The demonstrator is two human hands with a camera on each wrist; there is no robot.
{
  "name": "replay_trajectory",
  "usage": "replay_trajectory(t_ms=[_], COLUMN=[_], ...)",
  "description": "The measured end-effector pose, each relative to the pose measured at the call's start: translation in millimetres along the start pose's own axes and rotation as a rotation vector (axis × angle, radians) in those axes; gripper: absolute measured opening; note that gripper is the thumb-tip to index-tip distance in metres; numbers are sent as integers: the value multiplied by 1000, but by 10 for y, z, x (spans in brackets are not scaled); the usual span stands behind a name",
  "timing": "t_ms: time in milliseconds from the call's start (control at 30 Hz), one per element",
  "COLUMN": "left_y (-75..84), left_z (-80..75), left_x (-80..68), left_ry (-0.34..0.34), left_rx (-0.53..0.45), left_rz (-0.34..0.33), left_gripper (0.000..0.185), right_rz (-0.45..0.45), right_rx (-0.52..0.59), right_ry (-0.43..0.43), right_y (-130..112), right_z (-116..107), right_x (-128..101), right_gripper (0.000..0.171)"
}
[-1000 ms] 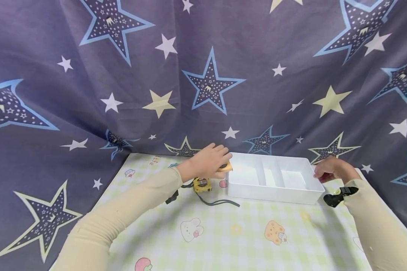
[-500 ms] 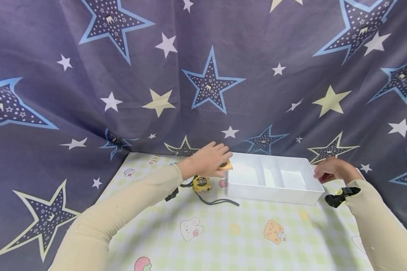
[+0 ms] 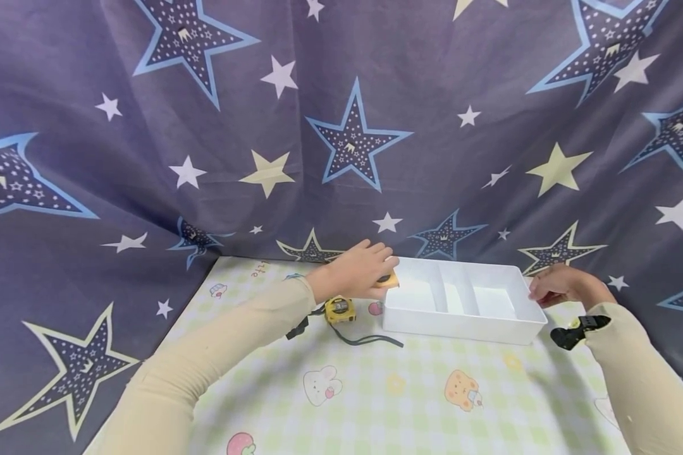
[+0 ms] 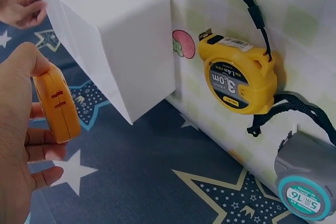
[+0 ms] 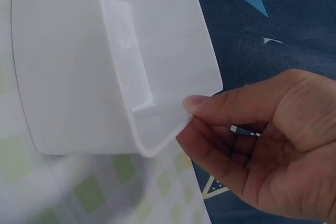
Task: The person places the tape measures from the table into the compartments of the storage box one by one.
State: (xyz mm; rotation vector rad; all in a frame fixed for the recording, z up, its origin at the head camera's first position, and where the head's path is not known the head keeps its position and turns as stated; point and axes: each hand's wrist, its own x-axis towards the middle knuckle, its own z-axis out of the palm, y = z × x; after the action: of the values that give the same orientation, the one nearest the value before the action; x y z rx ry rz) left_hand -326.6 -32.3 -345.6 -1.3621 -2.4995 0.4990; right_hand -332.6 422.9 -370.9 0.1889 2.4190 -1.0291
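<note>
The yellow tape measure (image 4: 239,77) reads "3.0m" on its face; the grey tape measure (image 4: 307,184) reads "5m" and "16".

A table (image 3: 375,411) under a green-checked cartoon cloth carries a white divided tray (image 3: 461,325) near its far edge, a yellow tape measure (image 3: 339,309) left of the tray and a grey tape measure (image 4: 304,184) further left

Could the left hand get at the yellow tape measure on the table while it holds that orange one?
Probably not yet: the left hand already grips the orange tape measure. The yellow tape measure lies uncovered close by.
</note>
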Motion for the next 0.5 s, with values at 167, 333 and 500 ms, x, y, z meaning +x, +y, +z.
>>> replay_trajectory(t_ms=[167, 333, 500], left_y=[26, 37, 50], left_z=[5, -22, -33], left_x=[32, 41, 61], left_ry=[17, 43, 68], left_rx=[-3, -23, -19], left_rz=[0, 5, 7], left_gripper=[61, 54, 49], right_rz=[-16, -45, -32], right_rx=[0, 14, 39], right_ry=[-21, -52, -21], right_y=[13, 13, -38], right_z=[-11, -16, 24], right_x=[-20, -5, -26], right_gripper=[9, 11, 12])
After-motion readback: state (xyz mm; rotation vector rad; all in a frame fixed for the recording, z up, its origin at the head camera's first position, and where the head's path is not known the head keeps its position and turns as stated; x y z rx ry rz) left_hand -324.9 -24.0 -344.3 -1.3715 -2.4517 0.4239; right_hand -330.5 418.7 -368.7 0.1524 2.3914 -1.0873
